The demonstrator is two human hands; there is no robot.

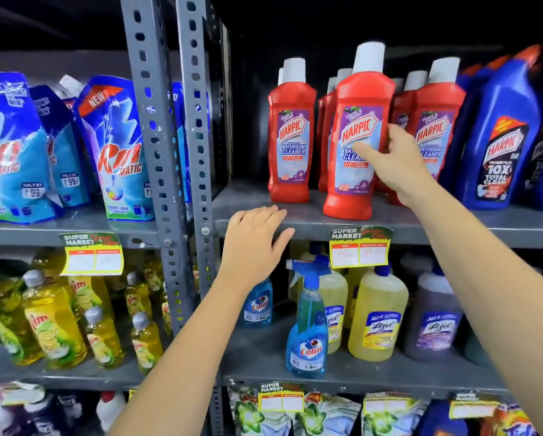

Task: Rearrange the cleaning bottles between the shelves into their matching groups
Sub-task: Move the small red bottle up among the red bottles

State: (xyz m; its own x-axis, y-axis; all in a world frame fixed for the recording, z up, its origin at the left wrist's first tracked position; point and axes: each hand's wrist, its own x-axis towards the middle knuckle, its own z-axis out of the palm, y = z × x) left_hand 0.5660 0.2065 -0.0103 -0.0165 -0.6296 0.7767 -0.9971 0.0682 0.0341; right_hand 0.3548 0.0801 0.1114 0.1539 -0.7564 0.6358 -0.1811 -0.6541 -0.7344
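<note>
The left hand (253,243) lay open, palm down, on the front edge of the upper shelf (311,220), holding nothing. Just right of it a red bottle (355,143) stood upright near that edge (ahead of the other red bottles (290,133)). The right hand (392,162) touched its label, fingers loosely spread, thumb across the front, not clearly gripping. Blue bottles (499,133) stood farther right.

Light: bright, even, frontal on the upright post (197,152); black above it.
Shadow: deep recesses behind stock right of the post.
Distortion: wide-angle bowing of shelves away from the post.
Focus: soft, smeared toward frame edges.
</note>
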